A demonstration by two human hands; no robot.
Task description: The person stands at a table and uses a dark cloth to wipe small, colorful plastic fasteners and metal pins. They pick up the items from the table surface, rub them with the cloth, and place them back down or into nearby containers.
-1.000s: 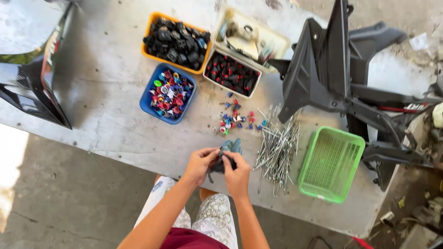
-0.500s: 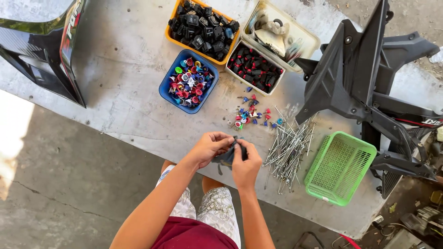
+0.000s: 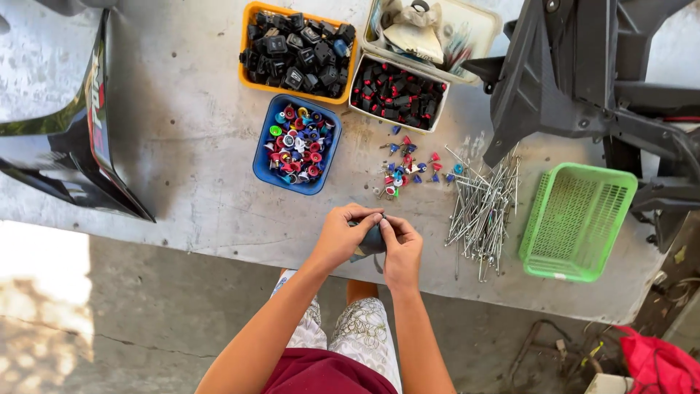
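2 large black plastic panels frame the grey table [image 3: 182, 146]: a glossy fairing [image 3: 80, 153] at 9 o'clock and a matte fairing frame [image 3: 576, 80] at 2 o'clock. Next in size, a green basket [image 3: 576, 219] sits at 3 o'clock, close to the table's near edge. At 12 o'clock stand 4 trays: an orange tray [image 3: 295, 51] of black parts, a pale tray [image 3: 430, 29] of oddments, a white tray [image 3: 397, 91] of black-and-red parts, and a blue tray [image 3: 297, 142] of coloured caps. A loose heap of metal pins [image 3: 481, 211] lies at 3 o'clock, with scattered coloured caps [image 3: 408, 168] at 1 o'clock.

At the centre, right at the near edge, the left hand [image 3: 343, 237] and right hand [image 3: 399, 252] are both clenched around a small dark rubbery piece [image 3: 370, 241], fingertips pinching it from either side.

Judging from this, the piece is worked over the table's lip, so a slip would likely send it to the concrete below. A wide right elbow could sweep the pins off too. Bare room lies at 9 to 10 o'clock, between fairing and trays.
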